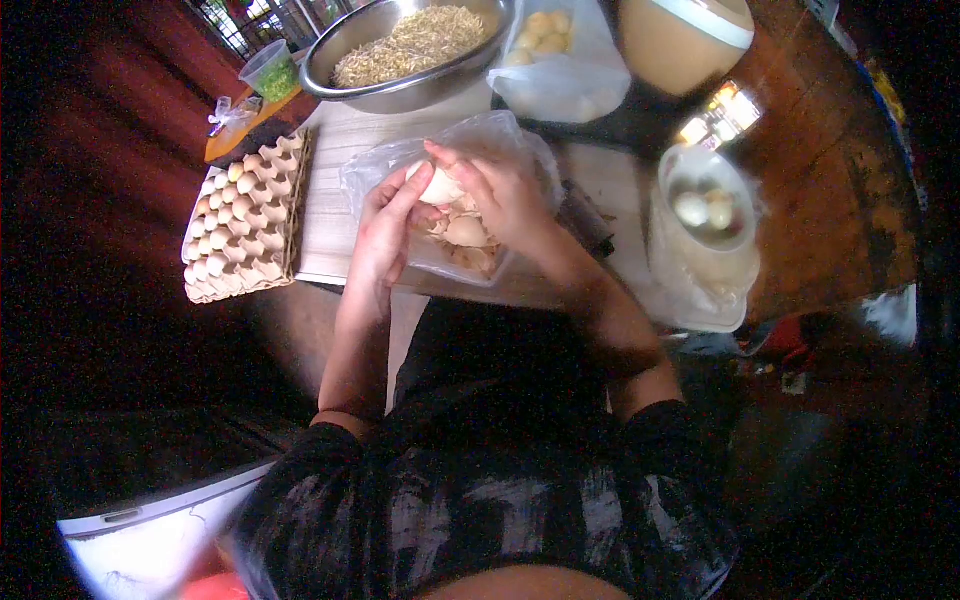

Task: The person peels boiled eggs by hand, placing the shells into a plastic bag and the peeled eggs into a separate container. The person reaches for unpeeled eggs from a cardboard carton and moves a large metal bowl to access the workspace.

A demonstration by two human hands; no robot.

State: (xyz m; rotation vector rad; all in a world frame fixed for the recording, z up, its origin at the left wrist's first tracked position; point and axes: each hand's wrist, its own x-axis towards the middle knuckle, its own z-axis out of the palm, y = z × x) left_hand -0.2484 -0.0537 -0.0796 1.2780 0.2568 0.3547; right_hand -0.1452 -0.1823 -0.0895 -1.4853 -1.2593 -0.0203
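A pale egg is held between my two hands, above a clear plastic bag spread on the table. My left hand grips the egg from the left, with the thumb along its side. Curled over its right side is my right hand, fingers on the egg. Below them in the bag lie broken brown eggshells and another rounded, egg-like piece. Part of the held egg is hidden behind my fingers.
A cardboard tray of eggs stands at the left. Behind are a metal bowl of straw-coloured strands, a bag of yellowish round pieces and a beige tub. At right, a white bowl holds peeled eggs, near a lit screen.
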